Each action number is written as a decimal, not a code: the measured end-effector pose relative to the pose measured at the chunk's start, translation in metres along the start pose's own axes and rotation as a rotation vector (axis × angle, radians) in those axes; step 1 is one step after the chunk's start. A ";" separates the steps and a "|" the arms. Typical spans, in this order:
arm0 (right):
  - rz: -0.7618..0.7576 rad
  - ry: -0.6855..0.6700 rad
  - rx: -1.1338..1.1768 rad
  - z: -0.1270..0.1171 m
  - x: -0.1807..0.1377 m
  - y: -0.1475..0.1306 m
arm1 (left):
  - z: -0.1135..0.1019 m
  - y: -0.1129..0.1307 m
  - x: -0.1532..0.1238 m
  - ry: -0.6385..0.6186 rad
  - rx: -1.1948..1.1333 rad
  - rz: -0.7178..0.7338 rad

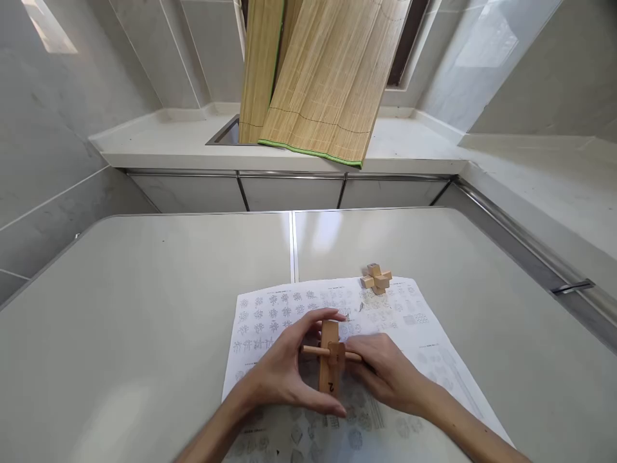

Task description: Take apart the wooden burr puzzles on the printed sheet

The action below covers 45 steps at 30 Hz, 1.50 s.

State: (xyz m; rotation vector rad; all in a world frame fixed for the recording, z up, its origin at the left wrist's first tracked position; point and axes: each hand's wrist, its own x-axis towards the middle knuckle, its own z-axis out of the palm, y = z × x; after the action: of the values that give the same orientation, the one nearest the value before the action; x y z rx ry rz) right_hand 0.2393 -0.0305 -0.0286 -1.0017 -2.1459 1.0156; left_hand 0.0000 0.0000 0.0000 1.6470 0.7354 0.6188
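you hold a wooden puzzle assembly (330, 360) just above the printed sheet (414, 334), near the front edge of the tabletop (144, 308). its main block stands close to upright in the view, long axis running away from you toward the far wall, and the near end bears a black mark that reads as a "2". a thinner wooden bar (313, 350) crosses it at about a right angle, long axis running left to right, one end poking out toward your left hand, the other end going under your right hand.

your left hand (282, 373) comes in from the lower left, palm turned toward the block. its fingers (321, 316) arch over the far end of the block while the thumb lies along under the near end, so the hand is clasped on the block from both ends. your right hand (385, 373) comes in from the lower right, back of the hand up, fingers curled in and pinched on the right end of the crossbar beside the block. both wrists hover low over the sheet.

a second, finished wooden cross puzzle (376, 278) rests on the far edge of the sheet, well apart from both hands. a bamboo mat (328, 83) hangs over the counter beyond the tabletop.
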 end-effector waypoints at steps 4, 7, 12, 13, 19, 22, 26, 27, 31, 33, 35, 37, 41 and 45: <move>0.098 0.072 0.115 0.001 0.001 -0.001 | 0.001 -0.005 -0.001 0.022 -0.027 0.018; 0.100 0.061 0.112 0.000 0.003 -0.002 | 0.002 -0.006 0.001 0.075 0.015 0.040; 0.070 0.099 0.121 0.003 0.002 -0.002 | 0.003 -0.006 0.002 0.166 0.027 0.048; 0.080 0.122 0.123 0.004 0.001 0.000 | 0.003 -0.007 0.002 0.183 0.019 0.045; 0.186 0.279 0.199 0.000 -0.002 0.007 | 0.009 -0.017 0.001 0.261 0.069 0.061; 0.205 0.208 0.327 -0.004 -0.001 0.006 | 0.011 -0.019 0.000 0.245 0.146 0.116; 0.251 0.125 0.392 -0.005 0.001 0.002 | 0.014 -0.020 -0.002 0.156 0.224 0.112; 0.255 0.120 0.379 -0.004 0.001 0.001 | 0.014 -0.020 -0.003 0.139 0.246 0.107; 0.274 0.127 0.364 -0.004 0.001 0.001 | 0.014 -0.019 -0.003 0.129 0.312 0.120; 0.293 0.134 0.372 -0.004 0.001 0.002 | 0.014 -0.018 -0.003 0.142 0.344 0.135; 0.310 0.139 0.375 -0.004 0.000 0.002 | 0.015 -0.017 -0.003 0.157 0.373 0.138; 0.329 0.141 0.381 -0.004 0.001 0.002 | 0.015 -0.017 -0.003 0.170 0.385 0.130; 0.367 0.147 0.428 -0.001 0.001 0.000 | 0.016 -0.019 -0.002 0.199 0.389 0.139; 0.397 0.168 0.488 0.003 0.001 -0.002 | 0.017 -0.019 -0.001 0.229 0.397 0.179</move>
State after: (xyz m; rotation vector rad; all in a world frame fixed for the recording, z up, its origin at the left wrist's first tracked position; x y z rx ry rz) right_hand 0.2357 -0.0318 -0.0287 -1.2310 -1.4824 1.4893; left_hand 0.0089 -0.0093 -0.0214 2.0442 0.9274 0.8387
